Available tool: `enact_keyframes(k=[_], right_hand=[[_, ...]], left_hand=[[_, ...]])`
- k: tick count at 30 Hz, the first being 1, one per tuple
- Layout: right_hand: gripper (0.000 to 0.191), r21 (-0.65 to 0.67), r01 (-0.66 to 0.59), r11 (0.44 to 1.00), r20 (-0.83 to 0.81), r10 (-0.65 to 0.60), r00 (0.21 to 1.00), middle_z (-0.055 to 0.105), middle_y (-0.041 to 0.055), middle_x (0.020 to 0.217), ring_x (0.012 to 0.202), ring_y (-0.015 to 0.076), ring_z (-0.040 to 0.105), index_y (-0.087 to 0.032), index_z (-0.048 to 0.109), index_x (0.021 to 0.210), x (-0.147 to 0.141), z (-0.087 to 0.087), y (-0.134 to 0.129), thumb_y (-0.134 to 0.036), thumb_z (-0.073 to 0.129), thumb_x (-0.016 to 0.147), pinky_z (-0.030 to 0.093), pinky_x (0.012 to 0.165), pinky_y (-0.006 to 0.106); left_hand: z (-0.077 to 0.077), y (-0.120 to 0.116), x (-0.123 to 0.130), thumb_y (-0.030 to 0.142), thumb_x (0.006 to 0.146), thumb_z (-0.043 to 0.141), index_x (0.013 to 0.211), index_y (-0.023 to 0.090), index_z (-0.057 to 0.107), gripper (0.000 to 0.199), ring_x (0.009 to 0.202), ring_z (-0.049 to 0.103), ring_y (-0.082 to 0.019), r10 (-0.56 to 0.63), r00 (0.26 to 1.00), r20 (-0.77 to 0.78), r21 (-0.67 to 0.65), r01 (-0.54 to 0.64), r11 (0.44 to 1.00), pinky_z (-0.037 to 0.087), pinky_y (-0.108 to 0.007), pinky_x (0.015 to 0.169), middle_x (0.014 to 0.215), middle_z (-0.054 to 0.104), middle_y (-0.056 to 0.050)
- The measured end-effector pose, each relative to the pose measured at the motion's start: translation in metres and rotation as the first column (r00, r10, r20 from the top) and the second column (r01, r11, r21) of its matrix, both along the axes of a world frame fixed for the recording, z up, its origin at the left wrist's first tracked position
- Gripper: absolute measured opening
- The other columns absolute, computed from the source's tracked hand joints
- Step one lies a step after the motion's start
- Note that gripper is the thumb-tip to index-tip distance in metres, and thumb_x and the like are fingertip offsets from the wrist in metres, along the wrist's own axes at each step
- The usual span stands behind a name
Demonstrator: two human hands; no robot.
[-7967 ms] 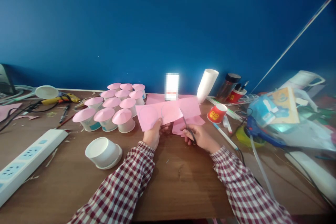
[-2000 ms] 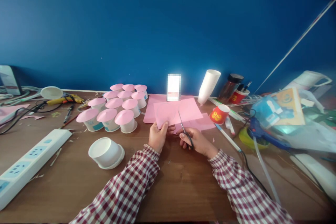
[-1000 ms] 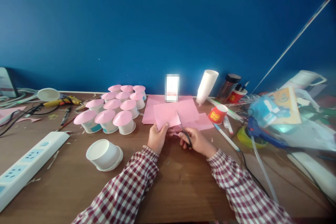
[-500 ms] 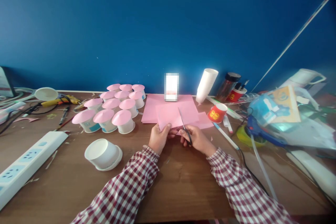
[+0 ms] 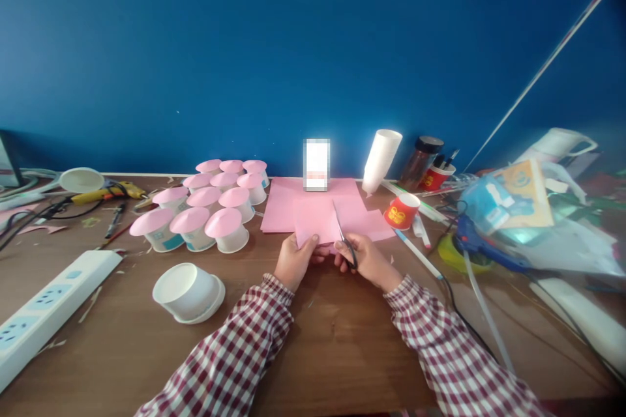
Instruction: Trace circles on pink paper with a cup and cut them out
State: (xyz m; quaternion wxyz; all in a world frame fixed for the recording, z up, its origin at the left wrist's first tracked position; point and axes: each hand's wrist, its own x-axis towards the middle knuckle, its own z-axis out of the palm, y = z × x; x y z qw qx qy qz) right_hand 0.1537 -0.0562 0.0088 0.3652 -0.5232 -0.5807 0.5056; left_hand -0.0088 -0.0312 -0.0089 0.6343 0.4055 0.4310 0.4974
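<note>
My left hand (image 5: 296, 257) pinches the near edge of a piece of pink paper (image 5: 315, 218), thumb on top. In my right hand (image 5: 366, 257) are scissors (image 5: 348, 249) with black handles, their blades pointing away from me along the paper's right side. Whether the blades are fully closed I cannot tell. Beneath and behind the held piece lie more pink sheets (image 5: 278, 208). To the left stand several paper cups with pink cone tops (image 5: 227, 221) in rows. A white cup (image 5: 188, 293) sits upside down nearer to me.
A white power strip (image 5: 59, 306) lies at the left, near a yellow glue gun (image 5: 110, 192). Stacked white cups (image 5: 381, 159), a red cup (image 5: 402, 210) and a dark jar (image 5: 421, 163) stand right of the paper. A blue glue gun (image 5: 489, 251) and plastic bags crowd the far right.
The held paper looks narrower on its right side, with the scissors now along its edge. Both hands stay in nearly the same place; the view has shifted slightly.
</note>
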Motion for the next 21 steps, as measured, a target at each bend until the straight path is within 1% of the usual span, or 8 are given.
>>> enact_keyframes(k=[4, 9, 14, 16, 18, 21], right_hand=[[0.042, 0.005, 0.025, 1.0, -0.007, -0.025, 1.0, 0.061, 0.0015, 0.063, 0.049, 0.01, 0.058, -0.015, 0.054, 0.078, 0.0007, -0.0011, 0.0015, -0.057, 0.055, 0.079, 0.036, 0.04, 0.018], [0.041, 0.013, 0.036, 0.999, -0.002, -0.036, 0.999, 0.061, 0.0007, 0.062, 0.048, 0.01, 0.057, -0.016, 0.053, 0.077, -0.0004, 0.0002, 0.0015, -0.057, 0.055, 0.079, 0.036, 0.04, 0.018], [0.04, 0.071, 0.057, 0.996, 0.019, -0.058, 0.998, 0.058, -0.0007, 0.057, 0.046, 0.0095, 0.054, -0.016, 0.051, 0.072, -0.0002, 0.0032, -0.0001, -0.056, 0.056, 0.079, 0.037, 0.043, 0.02], [0.04, 0.088, 0.082, 0.993, 0.014, -0.084, 0.996, 0.058, -0.0012, 0.056, 0.045, 0.0096, 0.054, -0.017, 0.052, 0.072, 0.0006, 0.0038, -0.0002, -0.056, 0.057, 0.078, 0.039, 0.045, 0.022], [0.039, 0.116, 0.122, 0.986, -0.006, -0.122, 0.993, 0.058, -0.0014, 0.057, 0.046, 0.0097, 0.054, -0.017, 0.053, 0.076, 0.0015, 0.0039, 0.0003, -0.055, 0.057, 0.079, 0.04, 0.046, 0.022], [0.039, 0.155, 0.234, 0.96, -0.072, -0.225, 0.972, 0.059, -0.0014, 0.061, 0.049, 0.0101, 0.055, -0.017, 0.056, 0.087, 0.0026, 0.0025, 0.0028, -0.055, 0.055, 0.08, 0.043, 0.048, 0.022]], left_hand=[[0.0021, -0.002, -0.0001, 0.028, 0.071, 0.071, 0.084, 0.008, 0.06, 0.027, 0.059, 0.067, -0.016, -0.035, 0.999, -0.007, 0.002, 0.035, 0.999, 0.055, -0.022, 0.048, 0.071, 0.069, -0.009], [0.0029, -0.0027, -0.0006, 0.028, 0.073, 0.069, 0.086, 0.006, 0.06, 0.027, 0.06, 0.067, -0.016, -0.063, 0.998, -0.021, 0.007, 0.064, 0.998, 0.054, -0.022, 0.049, 0.071, 0.069, -0.01], [0.0025, -0.0025, -0.0004, 0.027, 0.076, 0.065, 0.087, 0.005, 0.059, 0.025, 0.059, 0.066, -0.015, -0.066, 0.997, -0.043, 0.011, 0.067, 0.998, 0.054, -0.021, 0.049, 0.073, 0.069, -0.012], [0.0019, -0.0021, -0.0004, 0.026, 0.077, 0.064, 0.088, 0.006, 0.058, 0.024, 0.059, 0.066, -0.014, -0.065, 0.997, -0.043, 0.009, 0.065, 0.998, 0.054, -0.022, 0.05, 0.074, 0.069, -0.012], [0.002, -0.0017, -0.0009, 0.026, 0.077, 0.064, 0.089, 0.007, 0.057, 0.023, 0.061, 0.066, -0.014, -0.059, 0.997, -0.05, 0.001, 0.059, 0.998, 0.054, -0.022, 0.051, 0.076, 0.069, -0.011], [0.0033, -0.0019, -0.0031, 0.026, 0.076, 0.064, 0.086, 0.008, 0.056, 0.022, 0.055, 0.063, -0.012, -0.08, 0.99, -0.12, 0.017, 0.083, 0.996, 0.051, -0.02, 0.047, 0.076, 0.069, -0.011]])
